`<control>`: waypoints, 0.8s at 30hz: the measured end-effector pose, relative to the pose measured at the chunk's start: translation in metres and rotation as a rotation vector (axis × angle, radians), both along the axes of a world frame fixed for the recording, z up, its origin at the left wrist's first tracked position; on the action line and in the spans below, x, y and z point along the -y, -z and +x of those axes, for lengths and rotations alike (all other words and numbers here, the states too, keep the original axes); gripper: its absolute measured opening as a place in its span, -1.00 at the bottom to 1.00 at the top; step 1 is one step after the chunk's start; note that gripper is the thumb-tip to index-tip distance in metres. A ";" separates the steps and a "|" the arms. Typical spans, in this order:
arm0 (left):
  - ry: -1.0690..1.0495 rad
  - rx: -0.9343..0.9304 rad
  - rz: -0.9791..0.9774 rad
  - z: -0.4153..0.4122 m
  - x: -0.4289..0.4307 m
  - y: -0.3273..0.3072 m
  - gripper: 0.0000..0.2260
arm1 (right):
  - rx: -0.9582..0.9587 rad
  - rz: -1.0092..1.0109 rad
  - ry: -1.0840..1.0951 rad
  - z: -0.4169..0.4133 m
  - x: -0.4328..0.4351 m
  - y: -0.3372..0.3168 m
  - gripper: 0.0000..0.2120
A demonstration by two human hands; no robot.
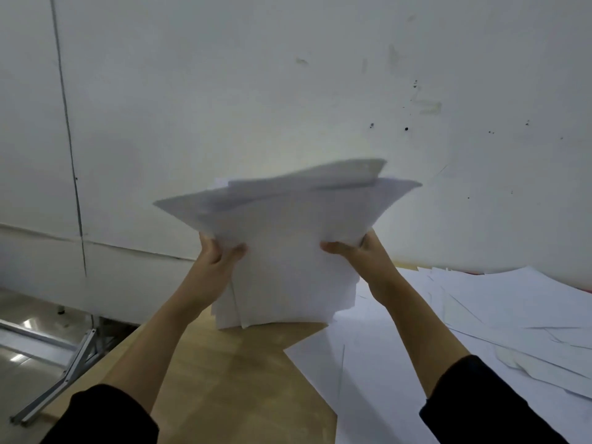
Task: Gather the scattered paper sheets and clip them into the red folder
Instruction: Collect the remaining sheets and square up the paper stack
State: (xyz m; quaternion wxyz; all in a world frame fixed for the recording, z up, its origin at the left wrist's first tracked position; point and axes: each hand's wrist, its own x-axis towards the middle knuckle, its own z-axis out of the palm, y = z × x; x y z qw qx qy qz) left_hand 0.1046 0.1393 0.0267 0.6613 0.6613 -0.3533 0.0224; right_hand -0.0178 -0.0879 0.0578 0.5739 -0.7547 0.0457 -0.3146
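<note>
The left hand (216,254) and right hand (358,251) grip an upright stack of paper sheets (285,251) by its sides, bottom edge on the wooden tabletop (205,373) near its far edge; loose sheets (480,315) lie toward the right edge.

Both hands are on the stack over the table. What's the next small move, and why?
Probably tap the stack down on the table to square it: the left hand and right hand grip its sides, but its bottom edges are stepped and its top fans out. More loose sheets lie to the right.
</note>
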 end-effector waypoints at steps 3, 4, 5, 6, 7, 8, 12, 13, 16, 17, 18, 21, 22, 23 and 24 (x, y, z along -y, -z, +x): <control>-0.107 0.124 0.060 -0.003 0.003 -0.012 -0.82 | 0.025 0.046 0.046 0.002 0.005 0.007 -0.85; -0.144 0.172 0.068 -0.003 0.004 -0.013 -0.85 | 0.028 0.051 0.079 0.004 0.009 0.012 -0.89; -0.174 0.190 0.060 -0.003 0.005 -0.014 -0.86 | 0.032 0.065 0.120 0.003 0.003 0.012 -0.80; -0.196 0.186 0.057 -0.002 0.006 -0.015 -0.90 | 0.025 0.105 0.141 0.004 0.000 0.012 -0.83; -0.230 0.172 0.055 -0.001 0.008 -0.016 -0.86 | 0.027 0.137 0.151 0.004 -0.004 0.010 -0.94; -0.264 0.156 0.058 0.000 0.010 -0.017 -0.79 | 0.021 0.089 0.170 0.008 -0.007 0.008 -0.86; -0.340 0.084 0.034 0.004 0.016 -0.017 -0.73 | 0.011 0.063 0.233 0.018 -0.019 -0.002 -0.53; -0.338 0.077 0.021 0.005 0.016 -0.016 -0.74 | 0.009 0.090 0.233 0.020 -0.021 -0.003 -0.54; -0.293 0.080 -0.016 0.005 0.014 -0.015 -0.73 | 0.005 0.074 0.235 0.022 -0.022 -0.009 -0.58; -0.264 0.082 -0.029 0.004 0.013 -0.018 -0.67 | 0.008 0.068 0.231 0.022 -0.021 -0.012 -0.57; -0.244 0.086 -0.047 0.003 0.012 -0.022 -0.61 | 0.016 0.055 0.212 0.022 -0.021 -0.015 -0.56; -0.243 0.083 -0.128 0.003 0.012 -0.043 -0.56 | 0.079 0.035 0.159 0.020 -0.016 -0.024 -0.50; -0.238 0.076 -0.151 0.003 0.012 -0.051 -0.55 | 0.115 0.030 0.130 0.019 -0.015 -0.027 -0.46; -0.223 0.075 -0.159 0.003 0.012 -0.060 -0.54 | 0.142 0.016 0.102 0.018 -0.014 -0.030 -0.43; -0.198 0.082 -0.149 0.003 0.012 -0.067 -0.54 | 0.158 -0.006 0.074 0.018 -0.014 -0.032 -0.41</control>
